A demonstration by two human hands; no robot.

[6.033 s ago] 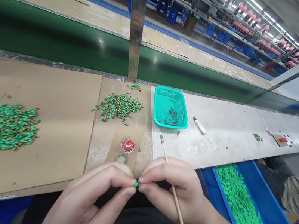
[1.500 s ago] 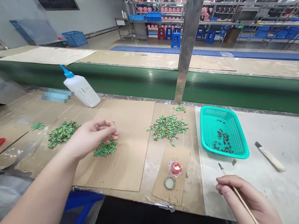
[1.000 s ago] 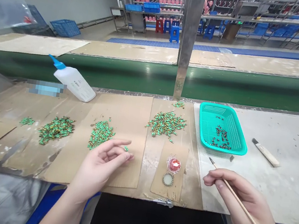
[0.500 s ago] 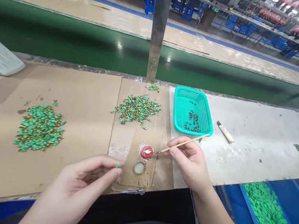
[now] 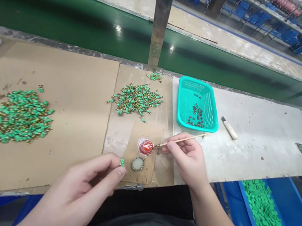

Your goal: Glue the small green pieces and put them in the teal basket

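Between the thumb and forefinger of my left hand is a small green piece, its exact kind too small to tell. My right hand grips a thin wooden paintbrush, its tip at the edge of a small round pot of red paint. Just below the pot sits a bottle cap with a pale inside. Both rest on a piece of cardboard. Beyond them lies a pile of small green and gold pieces.
A second pile of green pieces lies at left. The turquoise basket holds small dark pieces. To its right lies a flat brush. A metal post rises behind the table. A blue tray with green pieces stands low at right.
The view has tilted down and shifted somewhat. The green piece in my left hand now shows more above the fingertips. The brush tip stays by the red paint.
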